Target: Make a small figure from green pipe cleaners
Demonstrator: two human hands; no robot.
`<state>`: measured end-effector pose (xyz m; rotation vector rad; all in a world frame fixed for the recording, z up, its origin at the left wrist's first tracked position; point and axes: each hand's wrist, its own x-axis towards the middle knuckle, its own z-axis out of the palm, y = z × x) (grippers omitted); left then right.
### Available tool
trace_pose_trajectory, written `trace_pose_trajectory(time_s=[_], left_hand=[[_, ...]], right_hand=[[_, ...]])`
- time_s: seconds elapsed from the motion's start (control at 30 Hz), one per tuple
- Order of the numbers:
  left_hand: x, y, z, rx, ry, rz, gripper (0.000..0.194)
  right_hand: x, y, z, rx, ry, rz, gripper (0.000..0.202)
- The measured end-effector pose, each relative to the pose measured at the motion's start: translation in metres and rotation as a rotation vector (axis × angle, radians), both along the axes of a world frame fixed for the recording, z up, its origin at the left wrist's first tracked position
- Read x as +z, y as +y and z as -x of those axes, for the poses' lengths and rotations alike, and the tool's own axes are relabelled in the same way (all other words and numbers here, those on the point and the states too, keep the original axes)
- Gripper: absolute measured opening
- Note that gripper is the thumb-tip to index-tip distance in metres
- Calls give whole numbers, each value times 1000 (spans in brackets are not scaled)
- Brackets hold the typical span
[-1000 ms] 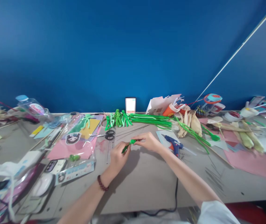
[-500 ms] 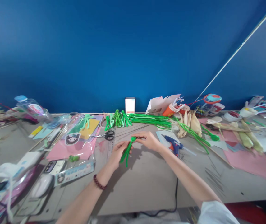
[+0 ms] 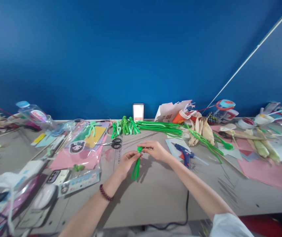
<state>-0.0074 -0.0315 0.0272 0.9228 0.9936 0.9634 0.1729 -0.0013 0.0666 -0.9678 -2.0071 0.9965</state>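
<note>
A bundle of green pipe cleaners [image 3: 136, 169] hangs between my hands, bunched into a knot at its top and with loose ends pointing down. My left hand [image 3: 128, 161] pinches it just below the knot. The fingertips of my right hand [image 3: 154, 149] close on the knot from the right. Beyond them, by the wall, lie a pile of long green pipe cleaners [image 3: 160, 127] and several finished-looking green pipe-cleaner figures [image 3: 125, 125]. Black-handled scissors [image 3: 115, 143] rest to the left of my hands.
A blue glue gun [image 3: 185, 154] lies on the right, its black cable [image 3: 186, 207] running off the front edge. A phone-like screen [image 3: 138, 112] leans on the wall. Left are a plastic packet [image 3: 81, 164], a bottle [image 3: 36, 115] and a white mouse [image 3: 45, 196]. Dried husks [image 3: 207, 132] lie right.
The green bundle has turned from slanting to nearly upright, its loose ends drawn closer together. My right hand has shifted slightly down, with its fingers nearer the knot.
</note>
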Motion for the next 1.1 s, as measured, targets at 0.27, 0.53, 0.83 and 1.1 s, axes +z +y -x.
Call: trace_pose_trajectory(time_s=[0.27,0.53,0.83,1.1], left_hand=[[6,-3,-2,46,95,-137,31],[3,1,1,183,-27,-95,33],[-10,12,9,228,103,-178,12],[3,9,8,191,189,-298,21]], right_hand=[[-1,-1,2,-25,38,58,30],[3,6,-7,-60,49,74,32],[4,14,-36,99,-449,165,25],[-2,10,-30,79,-553,68,26]])
